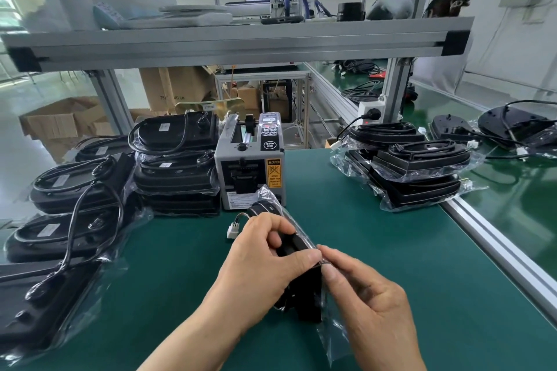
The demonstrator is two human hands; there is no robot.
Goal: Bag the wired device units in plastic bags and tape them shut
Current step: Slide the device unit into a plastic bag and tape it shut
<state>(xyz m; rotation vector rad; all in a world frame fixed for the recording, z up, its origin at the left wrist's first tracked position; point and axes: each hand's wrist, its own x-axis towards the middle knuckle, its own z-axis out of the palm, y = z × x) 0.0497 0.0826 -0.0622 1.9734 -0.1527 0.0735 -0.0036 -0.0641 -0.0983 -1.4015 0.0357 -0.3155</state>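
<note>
A black wired device unit [304, 289] stands on edge above the green mat, inside a clear plastic bag [333, 337]. My left hand [265, 262] grips the unit from the left, fingers curled over its top. My right hand [370, 298] pinches the bag's edge at the unit's upper right. The unit's wire ends in a white connector [233, 230] that sticks out to the left. A grey tape dispenser [250, 166] stands just behind the hands.
Stacks of bagged black units [177, 166] fill the left side, and another bagged pile [413, 169] lies at the right. Unbagged units with cables [518, 126] rest on the far right belt. An aluminium rail [497, 238] edges the mat on the right. A shelf beam [235, 42] spans overhead.
</note>
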